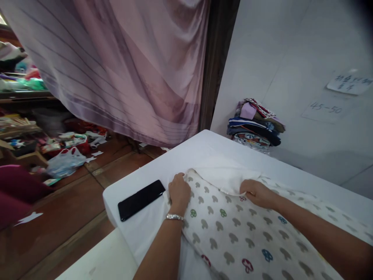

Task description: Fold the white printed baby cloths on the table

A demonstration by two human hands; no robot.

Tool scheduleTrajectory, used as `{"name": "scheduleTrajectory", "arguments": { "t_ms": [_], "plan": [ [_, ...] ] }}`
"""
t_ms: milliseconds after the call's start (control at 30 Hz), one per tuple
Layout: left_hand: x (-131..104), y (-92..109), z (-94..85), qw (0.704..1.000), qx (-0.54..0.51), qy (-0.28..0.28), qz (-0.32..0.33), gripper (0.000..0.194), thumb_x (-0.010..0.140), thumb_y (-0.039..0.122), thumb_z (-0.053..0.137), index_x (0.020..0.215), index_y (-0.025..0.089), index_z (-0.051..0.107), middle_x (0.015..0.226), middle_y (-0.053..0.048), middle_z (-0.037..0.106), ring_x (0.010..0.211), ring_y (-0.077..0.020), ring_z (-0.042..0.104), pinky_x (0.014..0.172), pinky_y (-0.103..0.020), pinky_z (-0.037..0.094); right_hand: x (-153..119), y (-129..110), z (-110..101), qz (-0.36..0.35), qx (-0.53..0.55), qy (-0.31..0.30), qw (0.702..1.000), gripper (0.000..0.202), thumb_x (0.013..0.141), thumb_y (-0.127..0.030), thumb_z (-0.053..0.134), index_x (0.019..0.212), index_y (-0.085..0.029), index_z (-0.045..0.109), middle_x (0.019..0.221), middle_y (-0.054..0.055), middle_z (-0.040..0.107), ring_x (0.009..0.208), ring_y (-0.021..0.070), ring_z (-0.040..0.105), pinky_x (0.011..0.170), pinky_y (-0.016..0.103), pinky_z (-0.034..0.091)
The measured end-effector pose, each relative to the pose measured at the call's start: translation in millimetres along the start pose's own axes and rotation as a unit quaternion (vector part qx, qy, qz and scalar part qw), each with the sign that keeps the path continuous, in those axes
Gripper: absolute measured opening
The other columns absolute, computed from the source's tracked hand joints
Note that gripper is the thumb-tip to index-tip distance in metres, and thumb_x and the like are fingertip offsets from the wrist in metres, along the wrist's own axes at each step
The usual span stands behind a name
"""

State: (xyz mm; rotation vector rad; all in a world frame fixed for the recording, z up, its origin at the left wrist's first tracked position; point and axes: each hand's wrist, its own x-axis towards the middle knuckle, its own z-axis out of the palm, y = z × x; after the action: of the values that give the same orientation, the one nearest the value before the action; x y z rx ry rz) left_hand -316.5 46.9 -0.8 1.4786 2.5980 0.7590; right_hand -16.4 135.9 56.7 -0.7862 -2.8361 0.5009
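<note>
A white cloth printed with grey mushroom shapes and a few coloured ones lies across the white table and runs off toward the lower right. My left hand, with a silver bangle at the wrist, is closed on the cloth's upper left corner. Farther right, my right hand pinches the cloth's upper edge, which sags between the two hands. Plain white fabric shows just beyond that edge. Left of my left hand lies a black phone, screen up and apart from the cloth.
The white table ends in a far corner. A stack of folded clothes stands by the wall, where paper notes hang. A pink curtain hangs behind. On the tiled floor are a plastic bag and boxes.
</note>
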Motion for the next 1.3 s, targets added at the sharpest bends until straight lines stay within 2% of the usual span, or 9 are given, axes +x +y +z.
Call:
{"name": "scheduleTrajectory", "arguments": {
  "t_ms": [133,200,333,467,600,800,933,1133,1300],
  "plan": [
    [0.1,-0.9,-0.3,1.000,-0.001,0.000,0.000,0.033,0.077,0.008,0.040,0.104,0.019,0.054,0.107,-0.009,0.060,0.099,-0.0226,0.056,0.084,-0.036,0.038,52.4,22.9,-12.7,0.109,0.085,0.009,0.990,0.030,0.072,-0.009,0.040,0.085,-0.018,0.066,0.078,0.000,0.067,0.071,0.0143,0.059,0.067,0.023,0.045],
    [0.7,-1.4,-0.7,1.000,-0.003,-0.001,-0.002,0.030,0.077,0.008,0.041,0.101,0.019,0.055,0.105,-0.008,0.060,0.096,-0.0223,0.057,0.082,-0.036,0.038,88.2,40.6,-13.0,0.143,0.075,0.023,0.987,0.032,0.074,-0.008,0.039,0.085,-0.017,0.068,0.080,0.000,0.069,0.075,0.0141,0.060,0.069,0.021,0.044],
    [1.9,-2.5,-0.4,1.000,0.005,-0.008,-0.009,0.027,0.076,0.009,0.043,0.098,0.020,0.055,0.104,-0.007,0.060,0.094,-0.0214,0.057,0.081,-0.034,0.038,150.3,67.0,3.7,0.182,-0.008,0.012,0.983,0.032,0.074,-0.006,0.044,0.090,-0.018,0.070,0.087,-0.001,0.070,0.082,0.0134,0.060,0.074,0.018,0.043],
    [2.3,-3.6,2.3,1.000,0.019,0.004,0.003,0.025,0.079,0.014,0.045,0.101,0.020,0.055,0.103,-0.007,0.059,0.093,-0.0216,0.056,0.080,-0.034,0.038,182.7,80.4,25.2,0.210,-0.054,0.033,0.976,0.031,0.075,-0.007,0.046,0.092,-0.015,0.070,0.101,0.005,0.068,0.095,0.0170,0.057,0.082,0.021,0.041],
    [2.4,-4.3,4.7,0.999,0.020,0.018,0.025,0.021,0.084,0.023,0.046,0.101,0.021,0.056,0.101,-0.006,0.058,0.094,-0.0216,0.056,0.080,-0.034,0.038,193.2,88.7,32.1,0.244,-0.098,0.058,0.963,0.028,0.075,-0.008,0.047,0.092,-0.014,0.068,0.115,0.011,0.061,0.110,0.0227,0.049,0.086,0.026,0.038],
    [2.4,-2.5,2.5,0.999,0.026,0.023,0.003,0.011,0.085,0.021,0.044,0.087,0.019,0.055,0.095,-0.005,0.057,0.085,-0.0191,0.056,0.074,-0.032,0.039,198.0,95.3,28.2,0.274,-0.111,0.040,0.955,0.024,0.074,-0.011,0.051,0.091,-0.018,0.066,0.097,0.006,0.066,0.089,0.0183,0.057,0.073,0.024,0.040],
    [2.1,-1.7,0.3,0.999,0.043,0.015,-0.001,0.009,0.082,0.020,0.045,0.083,0.019,0.055,0.093,-0.006,0.058,0.084,-0.0196,0.056,0.074,-0.032,0.039,199.1,96.2,29.4,0.281,-0.109,0.037,0.953,0.021,0.073,-0.012,0.052,0.088,-0.016,0.065,0.097,0.007,0.066,0.085,0.0165,0.057,0.068,0.022,0.039],
    [2.2,-2.3,0.4,0.999,0.050,0.005,0.007,0.010,0.081,0.020,0.046,0.083,0.018,0.056,0.092,-0.007,0.058,0.087,-0.0209,0.056,0.074,-0.033,0.038,197.5,96.0,26.7,0.298,-0.111,0.046,0.947,0.023,0.079,-0.022,0.047,0.094,-0.013,0.063,0.091,0.009,0.066,0.079,0.0173,0.057,0.063,0.024,0.039],
    [1.3,-1.9,0.4,0.998,0.058,0.007,0.013,0.012,0.080,0.020,0.046,0.083,0.017,0.057,0.091,-0.007,0.059,0.085,-0.0202,0.056,0.073,-0.033,0.038,201.6,97.8,10.5,0.262,-0.117,0.003,0.958,0.015,0.075,-0.023,0.056,0.082,-0.015,0.066,0.081,0.007,0.067,0.076,0.0181,0.060,0.061,0.023,0.040]
  ]
}}
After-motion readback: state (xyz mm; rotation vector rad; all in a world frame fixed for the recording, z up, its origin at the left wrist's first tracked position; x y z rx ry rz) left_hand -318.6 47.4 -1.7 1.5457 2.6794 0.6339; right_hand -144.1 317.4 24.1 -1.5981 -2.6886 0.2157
